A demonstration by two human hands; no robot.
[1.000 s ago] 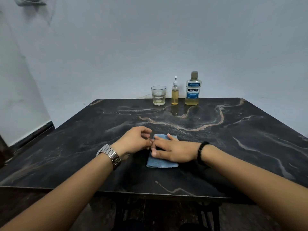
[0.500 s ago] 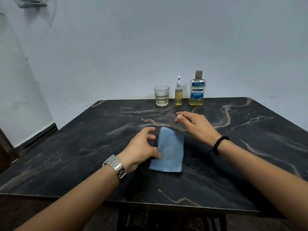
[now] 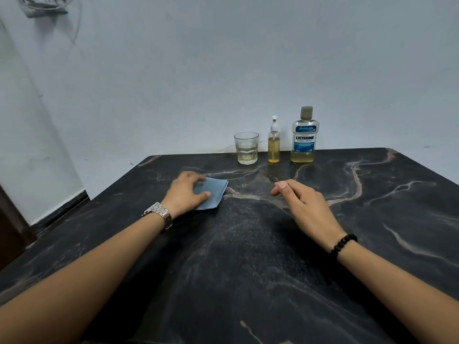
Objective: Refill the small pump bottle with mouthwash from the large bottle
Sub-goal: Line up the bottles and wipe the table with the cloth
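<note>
Pump bottle: small pump bottle [image 3: 273, 145] stands upright at the far edge of my table [image 3: 248, 256], between the glass [image 3: 246, 148] on its left and the large bottle [image 3: 304, 137] on its right; near both, touching neither as far as I can tell.
Pump bottle, axis: long axis vertical, white pump head up; which way the nozzle faces I cannot tell. Yellowish liquid fills most of the body.
Large bottle: upright, cap on, blue-and-white label facing me, yellowish liquid low in the body.
Bottles relative to my fingers: both stand well beyond my fingertips, farther back on the table; the pump bottle is roughly straight ahead of my right hand's fingertips, apart from them.
Left hand: my left hand [image 3: 185, 193] lies palm down on the blue cloth [image 3: 212, 192], fingers spread and slightly bent over its left part, thumb pressing its near side. Metal watch [image 3: 160, 214] on that wrist.
Right hand: my right hand [image 3: 305, 207] is over the bare table right of the cloth, apart from it; fingers loosely curled and close together, holding nothing. Whether it touches the tabletop I cannot tell. Black bead bracelet [image 3: 344, 243] on that wrist.
Glass: clear tumbler, a little pale liquid in the bottom.
</note>
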